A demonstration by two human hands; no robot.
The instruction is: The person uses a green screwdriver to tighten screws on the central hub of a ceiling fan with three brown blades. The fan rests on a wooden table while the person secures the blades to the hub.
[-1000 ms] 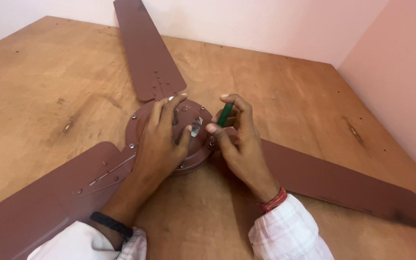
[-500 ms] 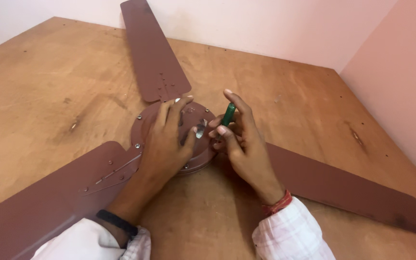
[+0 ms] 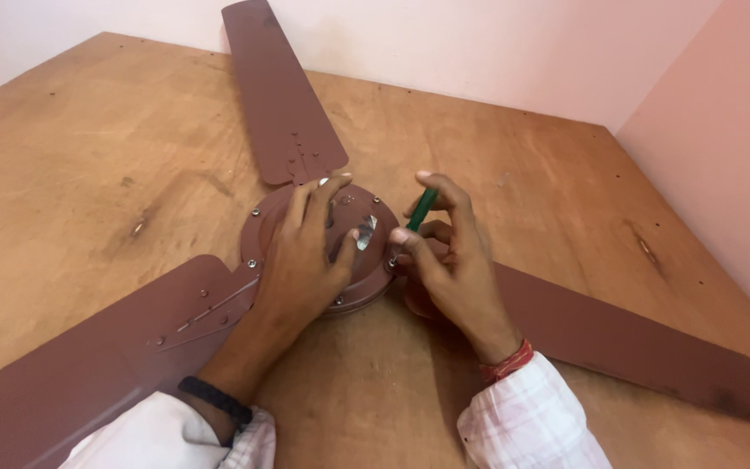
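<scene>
Left hand (image 3: 305,260) stayed flat, open, pressing brown fan hub (image 3: 327,252) at tabletop (image 3: 88,148) centre. Right hand (image 3: 449,256) kept gripping green screwdriver (image 3: 421,209), tip at hub's right rim screw. Little moved beyond camera; fastening likely ongoing.

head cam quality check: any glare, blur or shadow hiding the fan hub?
Head view: sharp, no motion blur; light soft and even. One small glint on the metal centre of the motor hub. The left hand covers much of the hub; the right hand casts a soft shadow on the wooden table.
</scene>
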